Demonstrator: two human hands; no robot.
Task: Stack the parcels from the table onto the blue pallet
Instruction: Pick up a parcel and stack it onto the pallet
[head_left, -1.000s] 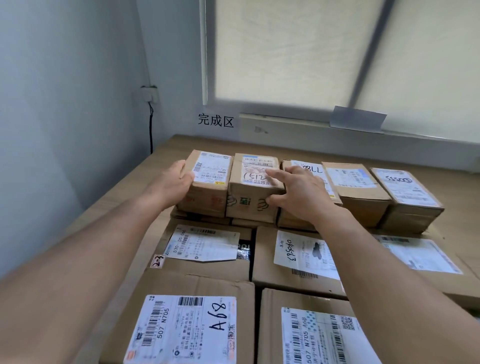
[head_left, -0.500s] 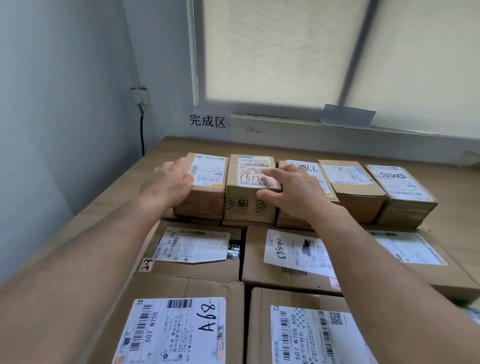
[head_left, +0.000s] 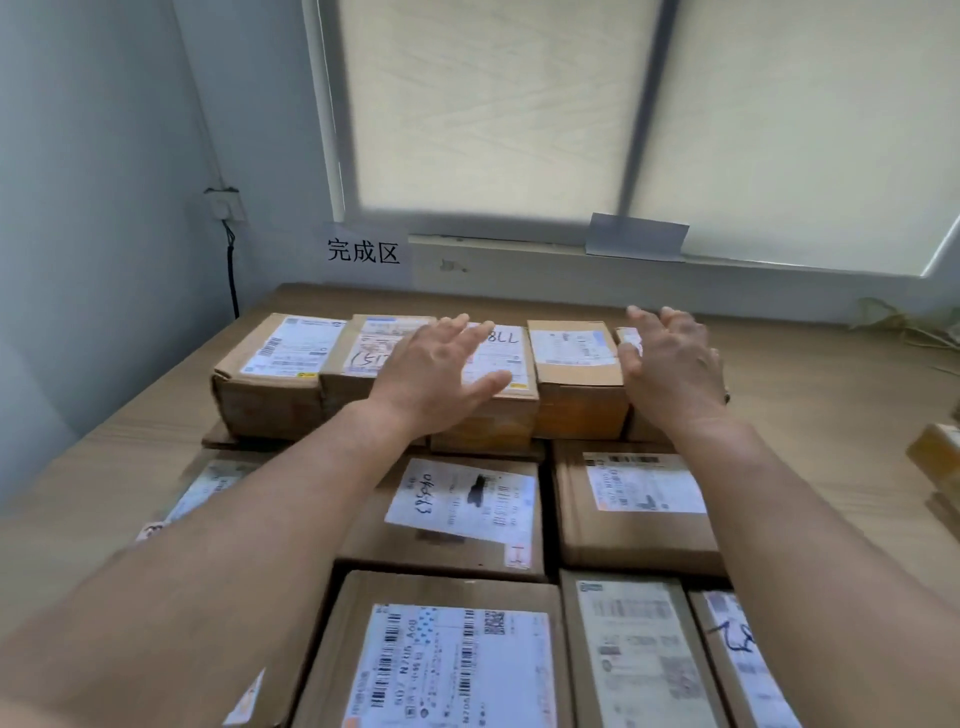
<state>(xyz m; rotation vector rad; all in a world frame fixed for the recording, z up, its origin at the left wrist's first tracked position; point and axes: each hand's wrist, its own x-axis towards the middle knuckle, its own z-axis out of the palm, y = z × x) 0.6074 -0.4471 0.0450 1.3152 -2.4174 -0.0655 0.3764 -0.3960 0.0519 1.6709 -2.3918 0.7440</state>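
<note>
Both hands have moved right along the far row of five parcels: left hand over the third, right hand at the fifth, fingers spread, gripping nothing.

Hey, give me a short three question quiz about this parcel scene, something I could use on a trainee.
1. True or false: the left hand grips a parcel.
2. What is handwritten on the marked parcel under the left hand? A) 8LL B) Z40 C) K9
3. How many parcels show whole between the left hand and the right hand?
Key: 1 false, its fingers are straight; 2 A; 3 one, the orange-sided parcel.
</note>
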